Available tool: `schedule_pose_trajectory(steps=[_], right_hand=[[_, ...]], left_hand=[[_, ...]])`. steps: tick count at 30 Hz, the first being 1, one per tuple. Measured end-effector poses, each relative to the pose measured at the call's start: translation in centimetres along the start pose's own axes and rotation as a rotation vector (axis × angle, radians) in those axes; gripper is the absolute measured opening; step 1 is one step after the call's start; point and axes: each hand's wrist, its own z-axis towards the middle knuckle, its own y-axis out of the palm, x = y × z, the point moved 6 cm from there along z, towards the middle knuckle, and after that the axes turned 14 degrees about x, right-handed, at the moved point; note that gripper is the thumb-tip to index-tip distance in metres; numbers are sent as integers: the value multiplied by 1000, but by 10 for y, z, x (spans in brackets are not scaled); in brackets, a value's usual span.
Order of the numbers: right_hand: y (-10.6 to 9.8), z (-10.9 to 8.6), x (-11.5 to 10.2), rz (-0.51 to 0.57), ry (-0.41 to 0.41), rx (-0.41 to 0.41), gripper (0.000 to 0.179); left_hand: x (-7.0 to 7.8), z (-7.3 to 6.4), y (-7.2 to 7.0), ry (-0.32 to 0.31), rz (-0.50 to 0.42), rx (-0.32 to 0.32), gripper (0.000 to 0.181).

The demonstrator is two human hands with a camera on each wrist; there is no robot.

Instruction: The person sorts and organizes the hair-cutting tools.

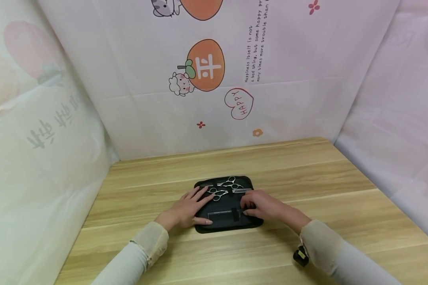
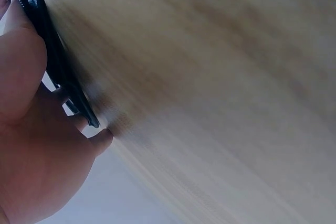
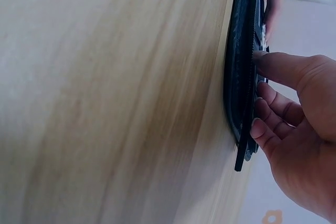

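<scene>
A black zip case lies spread flat on the table. Two pairs of silver scissors lie across its upper part: one pair has its handles to the right, the other pair to the left. Lower down is a dark, flat, comb-like piece with fine print, under a black strap. My left hand rests spread over the case's left side. At the right side, my right hand has bent fingers, thumb tip beside the strap; I cannot tell whether it pinches the comb-like piece.
The wood-grain table reaches back to a printed white cloth, with more cloth at both sides. A small black object with a yellow patch is beside the right sleeve. In the right wrist view the case's zip edge shows.
</scene>
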Motion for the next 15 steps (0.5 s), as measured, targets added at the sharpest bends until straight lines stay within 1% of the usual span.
schedule_pose_trajectory(steps=[6, 15], right_hand=[[2, 0, 0, -2, 2, 2, 7], [2, 3, -5, -5, 4, 3, 7]], left_hand=[[-1, 0, 2, 2, 1, -2, 89], [-1, 1, 0, -4, 0, -1, 88]])
